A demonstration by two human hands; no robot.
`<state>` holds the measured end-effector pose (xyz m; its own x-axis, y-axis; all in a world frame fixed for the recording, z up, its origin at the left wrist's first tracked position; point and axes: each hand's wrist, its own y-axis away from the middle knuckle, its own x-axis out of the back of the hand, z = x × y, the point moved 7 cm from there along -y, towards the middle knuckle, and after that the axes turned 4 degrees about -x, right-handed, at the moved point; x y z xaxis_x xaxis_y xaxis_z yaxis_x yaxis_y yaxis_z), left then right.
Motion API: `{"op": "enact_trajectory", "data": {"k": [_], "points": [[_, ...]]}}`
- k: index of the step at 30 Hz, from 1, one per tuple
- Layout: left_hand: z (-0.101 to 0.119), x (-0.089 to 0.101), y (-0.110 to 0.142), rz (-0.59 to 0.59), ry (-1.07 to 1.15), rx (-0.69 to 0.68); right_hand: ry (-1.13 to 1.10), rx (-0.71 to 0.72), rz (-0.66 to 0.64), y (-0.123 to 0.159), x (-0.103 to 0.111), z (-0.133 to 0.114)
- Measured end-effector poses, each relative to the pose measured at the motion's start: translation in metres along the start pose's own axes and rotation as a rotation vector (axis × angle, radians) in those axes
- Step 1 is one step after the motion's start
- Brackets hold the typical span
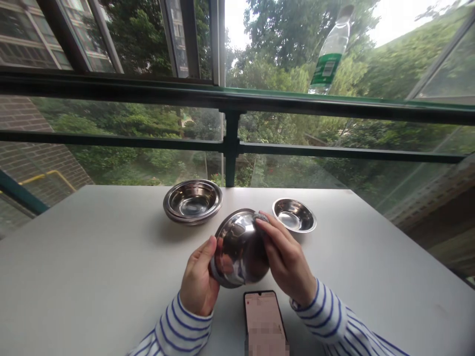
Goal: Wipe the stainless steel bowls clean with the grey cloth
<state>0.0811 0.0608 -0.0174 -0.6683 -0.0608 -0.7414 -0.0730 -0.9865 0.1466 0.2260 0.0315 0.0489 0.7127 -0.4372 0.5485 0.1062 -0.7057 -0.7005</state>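
In the head view, a shiny stainless steel bowl [241,247] is held tilted above the table, its rounded outer side facing me. My left hand [201,277] grips its rim at the left, thumb on the outside. At the upper right of the bowl, my right hand [287,254] presses a small grey scouring pad [261,216] against the outer surface. Most of the pad is hidden under the fingers. Behind on the left stands a stack of steel bowls [193,202]. A single smaller steel bowl [294,215] sits upright at the right, beyond my right hand.
A phone [264,316] with a lit screen lies on the white table [92,267] between my forearms. Past the far edge runs a dark green railing [156,141] with glass. A plastic bottle [328,64] with a green label stands at the railing's top.
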Motion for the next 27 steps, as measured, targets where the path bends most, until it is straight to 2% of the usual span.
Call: {"op": "enact_trajectory", "data": {"k": [2,6,8,10,12,17,23,25,27], "points": [[0.0,0.0,-0.001,0.0,0.011,0.002,0.032,0.073,-0.024,0.004,-0.006,-0.015],[0.002,0.003,-0.002,0.034,0.061,-0.01,0.164,0.397,-0.149,0.022,-0.027,-0.056],[0.002,0.004,-0.002,0.039,0.058,-0.005,0.225,0.524,-0.186,0.029,-0.034,-0.066],[0.001,0.003,-0.002,0.024,0.047,0.0,0.244,0.56,-0.184,0.029,-0.033,-0.066],[0.001,0.001,-0.001,0.005,0.038,-0.007,0.222,0.493,-0.154,0.022,-0.027,-0.057],[0.0,-0.001,-0.001,-0.012,0.013,0.002,0.069,0.224,-0.087,0.004,-0.01,-0.022],[0.003,0.003,-0.004,0.06,0.064,-0.01,-0.091,-0.081,0.174,0.004,0.019,0.009],[0.003,0.005,-0.005,0.086,0.087,-0.013,-0.144,-0.187,0.134,0.005,0.02,0.019],[0.003,0.007,-0.006,0.11,0.106,-0.019,-0.226,-0.246,0.025,0.005,0.016,0.025]]}}
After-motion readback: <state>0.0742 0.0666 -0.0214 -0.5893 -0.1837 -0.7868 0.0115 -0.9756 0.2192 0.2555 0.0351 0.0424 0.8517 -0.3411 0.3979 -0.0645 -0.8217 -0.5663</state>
